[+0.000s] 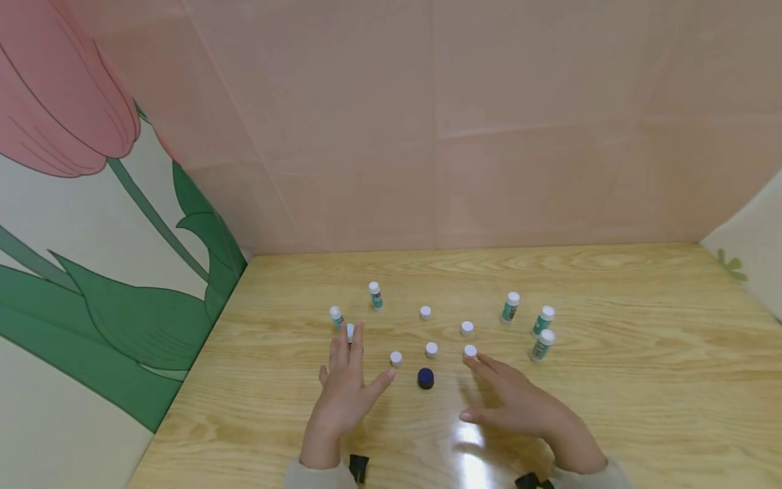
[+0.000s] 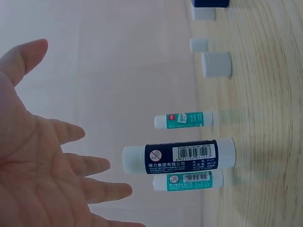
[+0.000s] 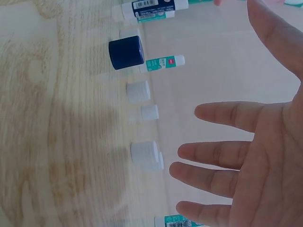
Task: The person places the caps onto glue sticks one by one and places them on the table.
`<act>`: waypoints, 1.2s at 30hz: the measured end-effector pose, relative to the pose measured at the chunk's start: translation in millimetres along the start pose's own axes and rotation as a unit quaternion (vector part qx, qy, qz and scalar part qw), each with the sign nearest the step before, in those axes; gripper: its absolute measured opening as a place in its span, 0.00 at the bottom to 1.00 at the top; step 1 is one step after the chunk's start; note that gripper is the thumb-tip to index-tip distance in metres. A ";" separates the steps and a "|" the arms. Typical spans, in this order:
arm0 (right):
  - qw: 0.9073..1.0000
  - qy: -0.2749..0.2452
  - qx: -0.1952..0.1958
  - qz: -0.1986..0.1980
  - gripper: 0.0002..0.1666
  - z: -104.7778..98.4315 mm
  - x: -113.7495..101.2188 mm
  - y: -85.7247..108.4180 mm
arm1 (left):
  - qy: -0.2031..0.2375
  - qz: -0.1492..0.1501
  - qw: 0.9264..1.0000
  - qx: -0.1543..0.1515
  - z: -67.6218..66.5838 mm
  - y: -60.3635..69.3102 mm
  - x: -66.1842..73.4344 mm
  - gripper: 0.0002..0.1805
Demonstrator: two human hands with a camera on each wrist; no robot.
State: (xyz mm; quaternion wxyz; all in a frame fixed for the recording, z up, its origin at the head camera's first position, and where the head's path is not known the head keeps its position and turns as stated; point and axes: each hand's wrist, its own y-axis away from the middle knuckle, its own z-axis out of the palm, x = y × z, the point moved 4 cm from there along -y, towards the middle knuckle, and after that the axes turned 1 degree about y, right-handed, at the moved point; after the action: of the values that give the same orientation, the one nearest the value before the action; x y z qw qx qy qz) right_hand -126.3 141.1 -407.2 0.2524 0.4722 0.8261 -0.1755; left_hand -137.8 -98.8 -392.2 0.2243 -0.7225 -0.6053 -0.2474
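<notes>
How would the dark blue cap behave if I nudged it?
The dark blue cap stands upright and squat, so it would probably slide rather than tip. Knocked over, its round side might let it roll. Its crisp, undented outline suggests stiffness.

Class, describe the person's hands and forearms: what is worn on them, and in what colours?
The left hand and the right hand are bare, without gloves. The left sleeve and the right sleeve are pale greyish beige and look plain, ending near the wrists. Small black pieces show beside both sleeves; what they are is hard to tell.
</notes>
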 end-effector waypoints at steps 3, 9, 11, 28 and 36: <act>1.000 -0.005 -0.004 0.002 0.48 1.2 0.9 -0.4 | 0.003 -0.001 1.000 0.002 0.0 -0.6 -2.1 0.47; 1.000 -0.016 -0.012 0.007 0.48 3.5 1.0 -1.5 | 0.009 0.003 1.000 0.009 0.3 -1.6 -5.9 0.47; 1.000 -0.016 -0.015 0.004 0.48 4.6 0.8 -2.3 | 0.015 0.001 1.000 0.014 0.2 -2.0 -6.8 0.47; 0.999 -0.017 -0.039 0.009 0.47 9.7 -5.0 -10.6 | 0.033 -0.027 0.999 0.022 2.0 -5.7 -18.6 0.47; 0.999 -0.024 -0.044 0.011 0.48 12.6 -5.8 -12.5 | 0.054 -0.034 0.998 0.022 4.1 -7.2 -23.9 0.49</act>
State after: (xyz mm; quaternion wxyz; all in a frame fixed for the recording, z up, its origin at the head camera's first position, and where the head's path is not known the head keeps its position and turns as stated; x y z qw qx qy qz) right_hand -131.5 124.2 -413.4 0.2943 0.4656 0.8215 -0.1477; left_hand -148.1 -113.3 -410.3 0.2639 -0.6819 -0.6219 -0.2802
